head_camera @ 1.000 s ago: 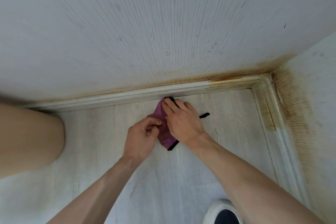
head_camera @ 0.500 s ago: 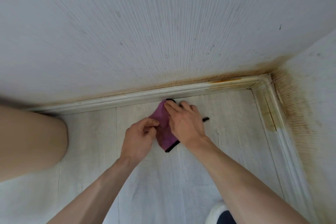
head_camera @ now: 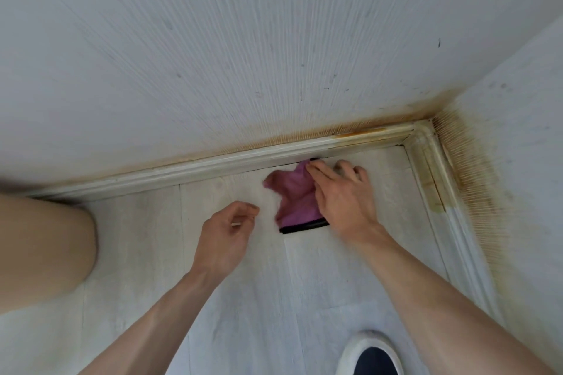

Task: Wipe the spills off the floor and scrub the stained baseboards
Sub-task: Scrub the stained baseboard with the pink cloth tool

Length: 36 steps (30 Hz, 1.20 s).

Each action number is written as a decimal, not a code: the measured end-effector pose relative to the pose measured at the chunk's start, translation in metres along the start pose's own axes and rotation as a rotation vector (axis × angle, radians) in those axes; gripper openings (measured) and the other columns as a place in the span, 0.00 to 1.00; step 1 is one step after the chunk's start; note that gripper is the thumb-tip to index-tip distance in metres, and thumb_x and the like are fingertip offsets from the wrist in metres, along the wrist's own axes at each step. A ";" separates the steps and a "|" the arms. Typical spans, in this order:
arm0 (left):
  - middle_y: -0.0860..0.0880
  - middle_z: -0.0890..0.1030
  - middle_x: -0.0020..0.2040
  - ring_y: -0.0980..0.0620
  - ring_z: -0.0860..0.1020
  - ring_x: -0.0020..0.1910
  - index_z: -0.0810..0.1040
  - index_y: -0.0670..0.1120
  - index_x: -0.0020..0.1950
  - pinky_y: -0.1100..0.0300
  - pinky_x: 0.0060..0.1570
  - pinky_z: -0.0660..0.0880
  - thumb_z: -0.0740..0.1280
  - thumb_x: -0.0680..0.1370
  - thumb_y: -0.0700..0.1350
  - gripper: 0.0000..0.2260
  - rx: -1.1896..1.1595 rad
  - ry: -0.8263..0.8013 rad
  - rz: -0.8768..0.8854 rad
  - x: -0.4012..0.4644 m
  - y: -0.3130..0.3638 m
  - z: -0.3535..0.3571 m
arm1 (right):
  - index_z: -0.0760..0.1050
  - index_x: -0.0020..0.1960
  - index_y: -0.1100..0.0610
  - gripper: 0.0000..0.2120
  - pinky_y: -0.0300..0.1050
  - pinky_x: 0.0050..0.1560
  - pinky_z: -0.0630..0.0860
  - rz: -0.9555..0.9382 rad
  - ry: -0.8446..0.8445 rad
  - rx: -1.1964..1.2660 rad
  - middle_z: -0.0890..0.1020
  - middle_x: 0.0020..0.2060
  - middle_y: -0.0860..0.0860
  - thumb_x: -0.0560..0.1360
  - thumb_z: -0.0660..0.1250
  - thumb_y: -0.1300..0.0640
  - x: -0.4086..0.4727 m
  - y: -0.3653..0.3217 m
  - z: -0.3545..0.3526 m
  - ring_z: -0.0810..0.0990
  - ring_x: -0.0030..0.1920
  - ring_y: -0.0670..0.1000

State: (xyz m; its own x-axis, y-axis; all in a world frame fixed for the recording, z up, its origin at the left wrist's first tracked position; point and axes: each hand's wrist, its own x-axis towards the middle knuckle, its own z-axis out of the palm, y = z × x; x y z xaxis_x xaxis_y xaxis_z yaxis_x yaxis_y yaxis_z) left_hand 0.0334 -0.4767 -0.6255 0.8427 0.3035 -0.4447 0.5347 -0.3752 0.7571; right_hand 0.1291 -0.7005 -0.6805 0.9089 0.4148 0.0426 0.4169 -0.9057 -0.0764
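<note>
Compared with half a second ago, the left hand (head_camera: 227,234) is no longer pinching the pink cloth (head_camera: 294,196); it is hovering apart, fingers loosely curled, grasping nothing. The right hand (head_camera: 341,201) is pressing the cloth flat with extended fingers on the floor (head_camera: 243,298), touching the stained baseboard (head_camera: 213,166). The cloth is lying further right. No legible writing is showing.
</note>
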 end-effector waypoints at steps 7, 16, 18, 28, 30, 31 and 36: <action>0.61 0.85 0.50 0.66 0.81 0.49 0.85 0.53 0.49 0.78 0.43 0.70 0.68 0.82 0.40 0.09 0.008 0.020 -0.014 0.002 0.001 0.003 | 0.77 0.69 0.59 0.25 0.55 0.54 0.74 0.210 0.033 0.041 0.77 0.68 0.53 0.72 0.70 0.63 -0.003 -0.030 0.009 0.77 0.57 0.59; 0.61 0.85 0.50 0.65 0.81 0.48 0.84 0.54 0.49 0.76 0.45 0.72 0.68 0.82 0.39 0.10 0.036 -0.002 -0.008 0.002 -0.007 0.002 | 0.74 0.71 0.59 0.22 0.59 0.57 0.71 0.580 -0.018 0.038 0.76 0.69 0.53 0.77 0.65 0.63 -0.002 0.020 -0.004 0.74 0.61 0.61; 0.60 0.84 0.53 0.63 0.81 0.49 0.83 0.54 0.51 0.72 0.48 0.75 0.67 0.81 0.37 0.11 0.068 0.016 0.001 0.001 -0.008 0.003 | 0.75 0.69 0.62 0.23 0.57 0.56 0.71 0.554 -0.021 0.029 0.77 0.67 0.56 0.74 0.66 0.63 0.005 -0.009 -0.003 0.74 0.59 0.62; 0.53 0.53 0.84 0.48 0.57 0.81 0.60 0.50 0.83 0.56 0.76 0.61 0.68 0.81 0.50 0.32 0.707 -0.163 0.169 0.002 -0.030 -0.007 | 0.76 0.70 0.56 0.24 0.57 0.60 0.71 0.449 0.038 0.067 0.76 0.71 0.50 0.75 0.69 0.63 -0.008 -0.003 0.009 0.76 0.60 0.59; 0.53 0.51 0.84 0.49 0.56 0.81 0.58 0.51 0.83 0.56 0.76 0.62 0.66 0.82 0.52 0.32 0.729 -0.184 0.146 0.006 -0.025 -0.007 | 0.77 0.68 0.59 0.23 0.57 0.60 0.72 0.505 0.060 0.088 0.77 0.69 0.53 0.73 0.69 0.65 0.000 -0.016 0.009 0.76 0.60 0.60; 0.53 0.51 0.84 0.49 0.56 0.80 0.58 0.52 0.84 0.56 0.76 0.62 0.66 0.82 0.53 0.32 0.736 -0.191 0.130 0.008 -0.023 -0.008 | 0.78 0.67 0.60 0.23 0.57 0.60 0.73 0.450 0.063 0.103 0.78 0.68 0.54 0.72 0.69 0.66 0.004 -0.032 0.010 0.76 0.60 0.60; 0.52 0.52 0.85 0.47 0.58 0.81 0.54 0.57 0.84 0.56 0.77 0.60 0.64 0.82 0.54 0.33 0.760 -0.225 0.126 0.013 -0.017 -0.014 | 0.76 0.70 0.57 0.25 0.56 0.64 0.73 0.116 0.019 0.200 0.77 0.67 0.51 0.73 0.72 0.61 0.012 -0.084 0.015 0.77 0.61 0.58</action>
State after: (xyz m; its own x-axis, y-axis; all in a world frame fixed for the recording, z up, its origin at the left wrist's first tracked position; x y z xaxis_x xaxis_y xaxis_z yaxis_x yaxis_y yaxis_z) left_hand 0.0338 -0.4543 -0.6378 0.8490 0.0656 -0.5243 0.2628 -0.9133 0.3113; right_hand 0.1050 -0.6178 -0.6887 0.9513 0.3058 0.0402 0.3046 -0.9110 -0.2780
